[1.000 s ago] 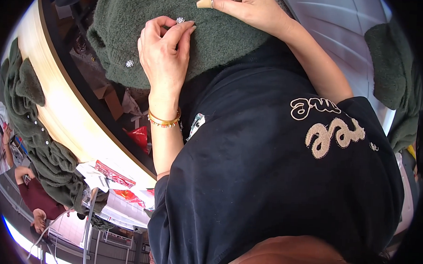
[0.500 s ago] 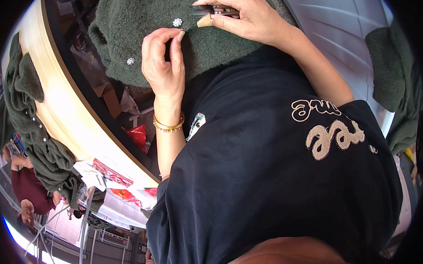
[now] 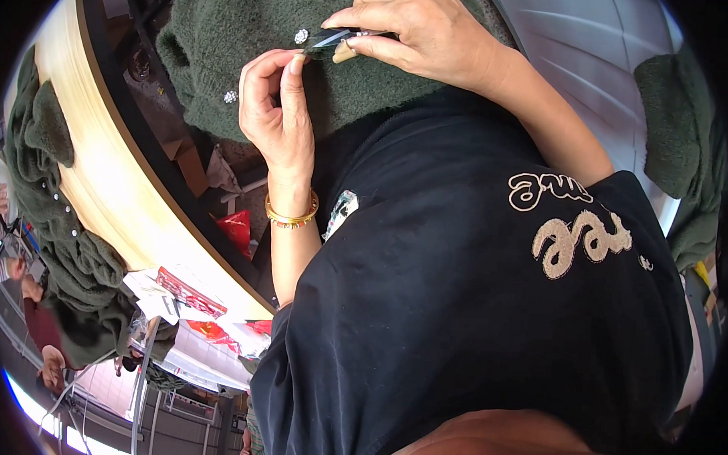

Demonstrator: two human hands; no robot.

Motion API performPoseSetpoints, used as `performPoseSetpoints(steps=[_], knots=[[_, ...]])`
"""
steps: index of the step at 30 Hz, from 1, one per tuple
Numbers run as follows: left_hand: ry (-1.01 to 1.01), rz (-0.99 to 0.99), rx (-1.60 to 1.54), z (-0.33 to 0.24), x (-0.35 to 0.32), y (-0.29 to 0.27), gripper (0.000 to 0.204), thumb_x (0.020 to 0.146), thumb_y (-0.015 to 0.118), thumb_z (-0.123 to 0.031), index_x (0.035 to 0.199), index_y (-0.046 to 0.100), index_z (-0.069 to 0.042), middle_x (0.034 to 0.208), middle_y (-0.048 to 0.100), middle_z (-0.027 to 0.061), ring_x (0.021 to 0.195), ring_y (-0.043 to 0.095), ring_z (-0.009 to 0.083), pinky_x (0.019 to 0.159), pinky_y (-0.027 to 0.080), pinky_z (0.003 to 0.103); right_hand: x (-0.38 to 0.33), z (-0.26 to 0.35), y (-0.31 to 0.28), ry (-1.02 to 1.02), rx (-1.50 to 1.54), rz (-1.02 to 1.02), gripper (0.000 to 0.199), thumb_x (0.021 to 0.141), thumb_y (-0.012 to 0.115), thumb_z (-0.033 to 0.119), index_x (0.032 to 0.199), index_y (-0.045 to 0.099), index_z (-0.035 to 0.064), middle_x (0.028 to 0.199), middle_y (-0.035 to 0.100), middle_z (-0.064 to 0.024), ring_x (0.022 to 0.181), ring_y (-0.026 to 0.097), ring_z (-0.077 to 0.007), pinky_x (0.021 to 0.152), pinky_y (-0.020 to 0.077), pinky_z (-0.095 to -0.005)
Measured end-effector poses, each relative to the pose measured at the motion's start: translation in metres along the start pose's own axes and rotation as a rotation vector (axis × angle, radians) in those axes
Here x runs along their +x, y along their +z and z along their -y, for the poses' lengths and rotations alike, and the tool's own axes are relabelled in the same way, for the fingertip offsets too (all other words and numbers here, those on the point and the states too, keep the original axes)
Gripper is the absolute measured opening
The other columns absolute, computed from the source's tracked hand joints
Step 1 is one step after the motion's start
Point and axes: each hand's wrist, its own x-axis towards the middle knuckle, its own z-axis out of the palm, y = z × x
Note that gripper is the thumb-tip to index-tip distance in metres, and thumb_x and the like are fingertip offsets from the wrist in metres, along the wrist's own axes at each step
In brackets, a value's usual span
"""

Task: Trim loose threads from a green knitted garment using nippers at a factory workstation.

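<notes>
A dark green fuzzy knit garment (image 3: 226,30) lies across my lap, with a sparkly white flower-shaped button (image 3: 301,36) and a second such button (image 3: 230,97) on it. My left hand (image 3: 276,116) pinches thumb and forefinger together just below the upper button; whatever is between the tips is too small to make out. In my right hand (image 3: 439,33) are thread snips (image 3: 332,39), their blades pointing left, close beside the left fingertips. A tan finger cover (image 3: 344,52) sits on one right-hand finger.
A pale wooden table (image 3: 101,170) curves along the left, bearing another green garment (image 3: 74,249) with white buttons. Red-and-clear packaging (image 3: 189,292) lies at its near end. More green knitwear (image 3: 676,126) is at the right. A person in maroon (image 3: 44,329) is at far left.
The snips have moved left and down, bringing their blades to my left fingertips. My left hand has shifted slightly left. At far left, the person in maroon has moved.
</notes>
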Motion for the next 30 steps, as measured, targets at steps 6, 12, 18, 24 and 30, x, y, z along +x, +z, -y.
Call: performPoseSetpoints(steps=[6,12,18,24,30], knots=[[0.005,-0.043,-0.020,0.000,-0.004,0.007,0.005,0.091,0.059,-0.001,0.096,0.060,-0.001,0.095,0.058,0.0057,0.078,0.058,0.0092,0.066,0.049,0.022,0.004,0.000,0.007,0.017,-0.103,0.024,0.016,0.085,0.064,0.022,0.094,0.065,0.0090,0.080,0.053,-0.0092,0.079,0.060,-0.0278,0.067,0.0482,-0.0387],[0.133,-0.034,0.146,0.005,-0.008,0.007,0.007,0.090,0.061,-0.002,0.097,0.058,-0.001,0.094,0.058,0.0083,0.079,0.059,0.0143,0.065,0.049,0.024,0.007,0.003,0.012,0.044,-0.098,0.038,0.016,0.085,0.063,0.021,0.095,0.065,0.0083,0.082,0.053,-0.0094,0.081,0.060,-0.0286,0.068,0.0484,-0.0386],[0.220,0.003,0.301,-0.001,-0.008,0.007,0.010,0.088,0.062,-0.001,0.097,0.058,-0.003,0.091,0.060,0.0104,0.079,0.060,0.0213,0.067,0.050,0.030,0.005,-0.002,0.019,0.002,-0.089,-0.003,0.015,0.086,0.062,0.020,0.094,0.065,0.0086,0.081,0.053,-0.0096,0.080,0.060,-0.0286,0.069,0.0485,-0.0386],[0.292,0.006,0.337,-0.010,-0.006,0.005,0.009,0.087,0.062,0.000,0.095,0.059,-0.003,0.088,0.061,0.0097,0.082,0.059,0.0238,0.074,0.049,0.033,0.003,-0.006,0.011,-0.045,-0.048,-0.023,0.017,0.084,0.064,0.019,0.095,0.065,0.0064,0.080,0.056,-0.0106,0.077,0.060,-0.0287,0.066,0.0486,-0.0373],[0.428,-0.071,0.261,-0.038,-0.011,0.002,0.002,0.090,0.059,-0.004,0.091,0.058,-0.002,0.086,0.062,0.0084,0.083,0.057,0.0228,0.078,0.046,0.032,-0.009,-0.026,-0.026,0.126,0.002,-0.303,0.024,0.083,0.066,0.010,0.105,0.064,-0.0007,0.084,0.059,-0.0102,0.073,0.061,-0.0210,0.064,0.0474,-0.0305]])
